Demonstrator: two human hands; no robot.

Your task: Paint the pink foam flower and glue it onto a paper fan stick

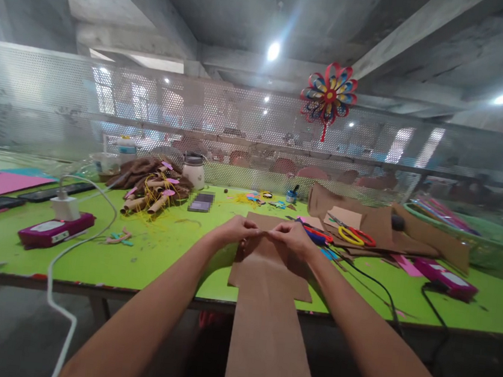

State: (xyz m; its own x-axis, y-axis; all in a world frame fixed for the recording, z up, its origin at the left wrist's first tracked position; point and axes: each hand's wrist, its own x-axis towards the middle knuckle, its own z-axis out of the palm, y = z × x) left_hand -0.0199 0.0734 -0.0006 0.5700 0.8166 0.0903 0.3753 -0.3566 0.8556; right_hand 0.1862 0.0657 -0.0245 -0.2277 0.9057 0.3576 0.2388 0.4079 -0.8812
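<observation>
A long strip of brown kraft paper [268, 336] runs from the table toward me and hangs over the front edge. Its far end is pinched by my left hand [238, 229] and my right hand [294, 237], whose fingertips almost meet at the middle. Both hands are closed on the paper's edge. Under the strip lies another brown paper piece [306, 290], flat on the green table [170, 264]. Just beyond my right hand are scissors with yellow handles [350, 235] and a red-handled pair [366, 238].
Left stand a purple power strip [53, 231] with a white charger [65, 208], and a pile of brown paper rolls [155, 193]. A white jar [194, 173] is behind. At right are brown paper sheets [375, 221], another purple power strip [445, 278] and a green basket [498, 253].
</observation>
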